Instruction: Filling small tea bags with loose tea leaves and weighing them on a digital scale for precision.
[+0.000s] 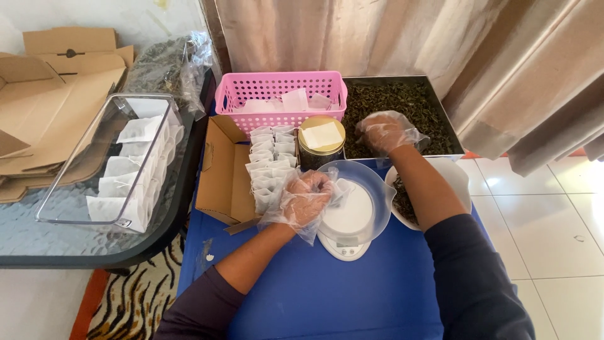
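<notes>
Closest in, both arms in dark sleeves reach over the blue desk [327, 296], and both hands have loose clear plastic gloves on. The left hand [306, 196] is clenched around a small white filter bag [340, 189], holding it right over the clear bowl [371, 208] that sits on a white kitchen scale [345, 242]. Just right of the scale, partly hidden under the right forearm, there's a white bowl [454, 179] with dried leaves in it.

Left of that hand, a row of empty white bags [267, 167] is stacked upright in an open cardboard box [220, 176]. Behind them stands a dark jar with a gold lid [321, 141].

Further back, the right hand [385, 131] is down in the metal tray of dried green leaves [402, 104], fingers curled into the pile; can't tell if it's actually got a pinch. Next to the tray is a pink plastic basket [280, 91] with more bags.

Off to the left, on a glass table [56, 233], there's a clear bin [119, 157] of filled bags, flattened cardboard [50, 94] behind it.
</notes>
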